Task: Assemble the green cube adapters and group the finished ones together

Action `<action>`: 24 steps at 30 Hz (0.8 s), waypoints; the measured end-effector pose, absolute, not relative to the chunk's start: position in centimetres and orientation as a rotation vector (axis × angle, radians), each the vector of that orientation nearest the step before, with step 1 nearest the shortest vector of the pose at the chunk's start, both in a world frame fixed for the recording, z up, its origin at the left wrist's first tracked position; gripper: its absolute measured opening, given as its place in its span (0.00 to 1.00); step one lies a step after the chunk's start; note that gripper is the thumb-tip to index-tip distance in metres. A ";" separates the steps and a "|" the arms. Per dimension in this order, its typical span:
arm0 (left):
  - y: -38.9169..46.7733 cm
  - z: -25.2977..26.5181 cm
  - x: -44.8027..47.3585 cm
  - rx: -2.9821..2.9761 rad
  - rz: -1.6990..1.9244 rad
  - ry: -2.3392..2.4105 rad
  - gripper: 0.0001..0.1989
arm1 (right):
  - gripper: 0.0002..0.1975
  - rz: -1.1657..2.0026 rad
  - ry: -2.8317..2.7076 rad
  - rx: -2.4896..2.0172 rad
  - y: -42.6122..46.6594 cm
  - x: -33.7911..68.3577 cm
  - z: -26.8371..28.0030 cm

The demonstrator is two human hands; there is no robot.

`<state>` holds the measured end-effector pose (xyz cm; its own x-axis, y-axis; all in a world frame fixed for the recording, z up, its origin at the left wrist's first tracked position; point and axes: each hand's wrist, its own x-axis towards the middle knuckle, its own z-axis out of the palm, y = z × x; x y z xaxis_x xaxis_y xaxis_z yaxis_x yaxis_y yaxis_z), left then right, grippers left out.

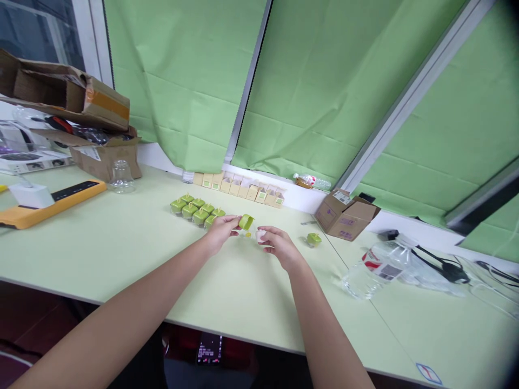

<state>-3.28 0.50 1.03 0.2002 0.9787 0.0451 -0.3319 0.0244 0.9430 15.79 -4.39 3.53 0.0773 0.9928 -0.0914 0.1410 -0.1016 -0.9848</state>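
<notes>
My left hand [222, 231] pinches a small green lid [246, 221], which is tilted with its hollow side toward the right. My right hand [279, 246] grips a small white rounded piece [260, 235], its exact kind unclear. A tiny yellow bit [248, 234] shows between the two hands, just under the lid. Left of my left hand stand several small clear containers with green lids [200, 216], packed in two rows. Another green-lidded container [313, 240] stands alone to the right of my right hand.
Small open cardboard boxes [243, 188] line the wall. A brown carton [344, 216], a large plastic bottle [379, 267] and cables [450, 267] lie right. At left are a glass jar [122, 177], an orange power strip [77, 199] and stacked cartons [107, 156]. A phone [209, 348] shows below the table edge.
</notes>
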 end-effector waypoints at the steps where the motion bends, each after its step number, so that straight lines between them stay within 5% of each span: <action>1: 0.5 1.0 -3.3 1.064 1.206 0.807 0.23 | 0.18 1.197 -1.200 -1.391 -4.5 15.7 3.8; 17: 0.9 0.5 -3.2 1.143 1.229 0.838 0.23 | 0.13 1.239 -1.133 -1.191 -4.8 14.8 3.7; 24: 1.0 0.4 -2.9 1.185 1.304 0.748 0.22 | 0.22 1.187 -1.156 -1.128 -4.9 14.0 3.7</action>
